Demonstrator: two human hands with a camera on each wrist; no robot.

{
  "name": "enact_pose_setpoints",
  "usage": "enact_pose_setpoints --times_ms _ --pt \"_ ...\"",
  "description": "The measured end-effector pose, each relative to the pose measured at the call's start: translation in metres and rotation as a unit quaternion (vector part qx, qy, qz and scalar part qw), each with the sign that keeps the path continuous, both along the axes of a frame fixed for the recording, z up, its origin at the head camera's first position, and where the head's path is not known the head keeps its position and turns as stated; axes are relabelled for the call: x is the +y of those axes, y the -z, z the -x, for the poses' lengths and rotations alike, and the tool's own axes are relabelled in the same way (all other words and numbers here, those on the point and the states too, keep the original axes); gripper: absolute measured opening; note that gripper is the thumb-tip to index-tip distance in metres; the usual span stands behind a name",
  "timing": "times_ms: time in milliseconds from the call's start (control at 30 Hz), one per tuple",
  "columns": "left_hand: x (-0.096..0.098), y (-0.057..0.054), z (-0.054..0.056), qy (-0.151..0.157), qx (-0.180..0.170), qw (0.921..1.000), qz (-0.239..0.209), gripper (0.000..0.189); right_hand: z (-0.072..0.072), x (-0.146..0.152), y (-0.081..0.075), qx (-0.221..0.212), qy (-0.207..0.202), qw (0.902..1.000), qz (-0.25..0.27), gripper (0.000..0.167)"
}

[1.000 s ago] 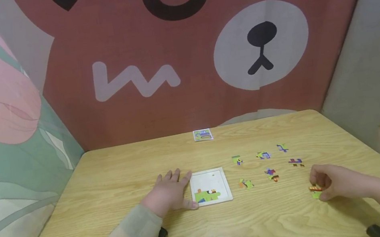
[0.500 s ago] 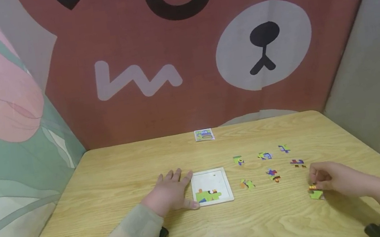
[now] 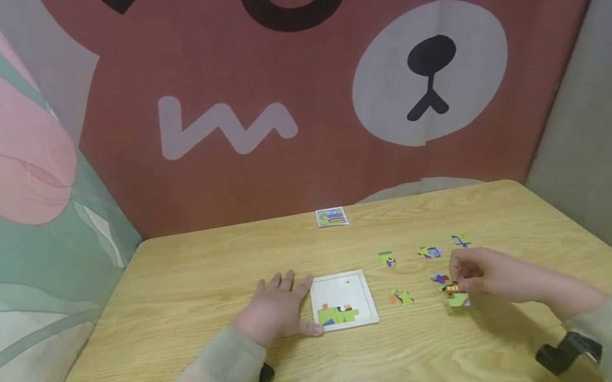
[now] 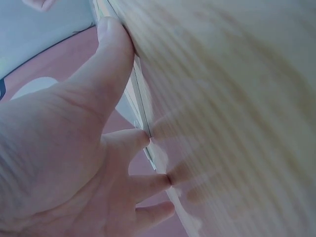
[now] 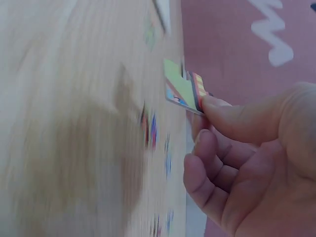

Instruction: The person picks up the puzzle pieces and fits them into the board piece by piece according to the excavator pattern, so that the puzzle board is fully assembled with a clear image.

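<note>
My left hand (image 3: pixel 278 307) lies spread on the table, its thumb and index finger against the left edge of a white square puzzle tray (image 3: pixel 373 299). Joined green pieces (image 3: pixel 338 314) fill the tray's lower left corner. Between thumb and fingers, my right hand (image 3: pixel 488 273) pinches a jigsaw piece (image 5: pixel 180 86), green with a red and yellow striped edge, raised over the table. Behind it in the head view, a purple and red puzzle piece (image 3: pixel 440 278) is partly covered. The left wrist view shows the left hand's fingers (image 4: pixel 148 188) straight, tips on the wood.
More loose puzzle pieces lie right of the tray: a green and orange one (image 3: pixel 401 297), a green one with an eye (image 3: pixel 388 258), and blue ones (image 3: pixel 429 252) farther back. A small picture card (image 3: pixel 332 217) lies at the table's far edge, before a bear-patterned wall (image 3: pixel 258 184).
My right hand has lifted the striped green jigsaw piece off the table and carried it left toward the tray. The left hand has stayed at the tray's edge.
</note>
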State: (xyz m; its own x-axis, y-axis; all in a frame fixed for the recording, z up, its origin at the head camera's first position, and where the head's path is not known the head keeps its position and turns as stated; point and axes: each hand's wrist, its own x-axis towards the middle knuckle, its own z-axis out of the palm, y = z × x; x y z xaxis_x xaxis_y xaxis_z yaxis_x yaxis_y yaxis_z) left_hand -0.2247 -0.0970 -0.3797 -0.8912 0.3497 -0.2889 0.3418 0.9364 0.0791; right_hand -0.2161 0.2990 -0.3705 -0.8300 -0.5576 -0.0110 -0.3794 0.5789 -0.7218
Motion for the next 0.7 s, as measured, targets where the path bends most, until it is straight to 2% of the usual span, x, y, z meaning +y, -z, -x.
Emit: enact_pose_setpoints --times_ms 167,367,533,700 --pt "0.001 -0.001 -0.001 -0.003 -0.002 1.0000 -0.004 0.102 0.008 -0.044 0.000 -0.016 0.015 0.9993 0.030 0.010" --pt "0.000 -0.002 -0.001 -0.006 -0.003 1.0000 -0.004 0.102 0.018 -0.090 0.007 -0.017 -0.012 0.9985 0.051 0.008" --pt "0.001 -0.001 0.000 -0.003 -0.001 1.0000 -0.005 0.102 0.024 -0.116 0.014 -0.020 -0.029 0.9977 0.057 0.009" --pt "0.001 -0.002 0.000 -0.007 -0.002 0.9999 -0.008 0.102 0.028 -0.133 0.020 -0.020 -0.020 0.9986 0.045 0.010"
